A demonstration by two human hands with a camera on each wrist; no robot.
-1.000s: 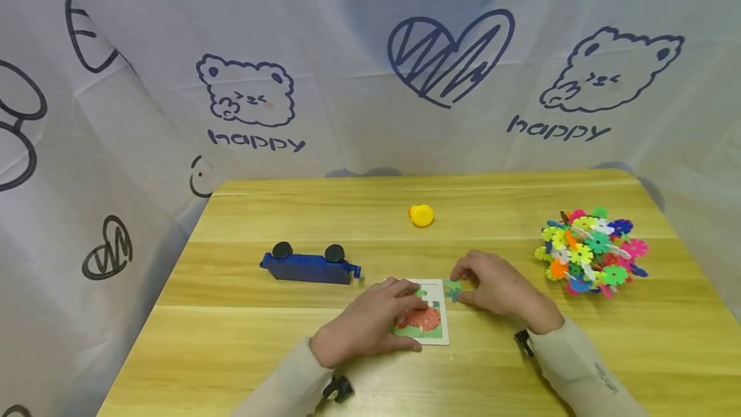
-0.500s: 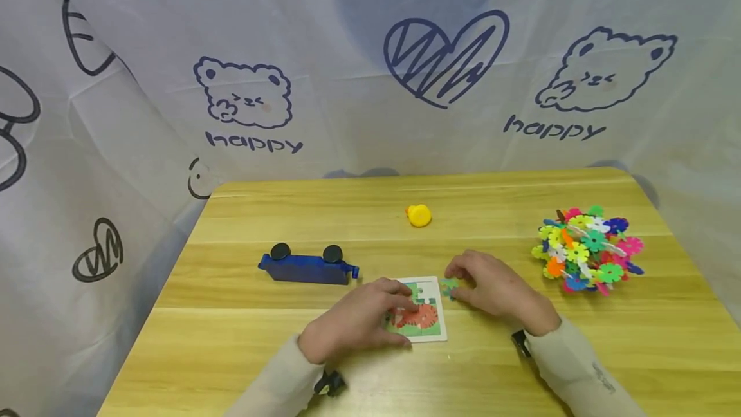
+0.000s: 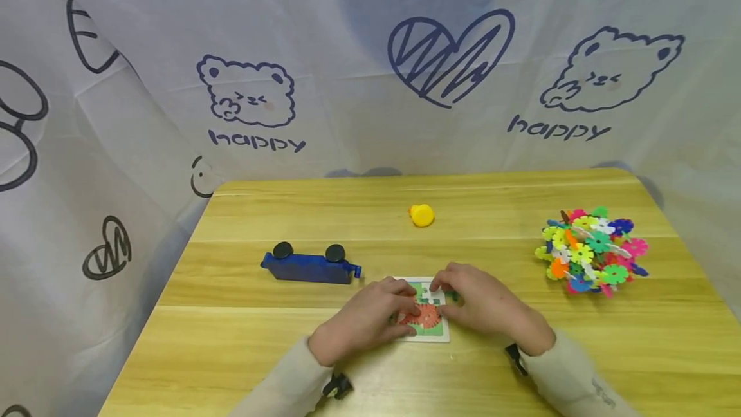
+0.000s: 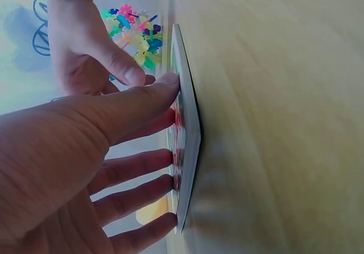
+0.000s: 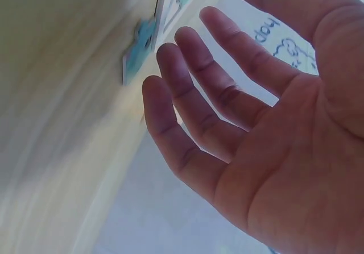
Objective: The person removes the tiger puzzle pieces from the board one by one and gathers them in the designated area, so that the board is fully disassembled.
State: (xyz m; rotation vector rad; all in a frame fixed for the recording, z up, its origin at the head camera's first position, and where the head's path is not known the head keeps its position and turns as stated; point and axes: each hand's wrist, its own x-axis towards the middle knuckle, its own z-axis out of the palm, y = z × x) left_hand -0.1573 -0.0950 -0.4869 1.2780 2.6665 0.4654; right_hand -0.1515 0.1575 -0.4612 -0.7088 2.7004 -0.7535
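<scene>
A small jigsaw puzzle [image 3: 431, 339] in a white frame lies flat on the table, with an orange animal on green and a bare white gap at its upper right. My left hand [image 3: 361, 319] rests on its left part, the thumb near the front edge and spread fingertips on the picture in the left wrist view. My right hand [image 3: 489, 307] is over the right edge, its thumb and index fingertips at the board. Beside the frame, a loose blue-green puzzle piece [image 5: 139, 49] lies on the table in the right wrist view. The right fingers are loosely bent, gripping nothing visible.
A blue toy vehicle base with black wheels [image 3: 309, 268] lies on its side at left. Behind the puzzle sits a yellow toy duck [image 3: 422, 215]. A cluster of colourful flower-shaped discs [image 3: 590, 253] stands at right. A printed curtain [image 3: 347, 82] hangs behind the table.
My right hand has moved left from the loose piece onto the board's right edge, and the piece stays on the table. My left hand has kept its place on the puzzle.
</scene>
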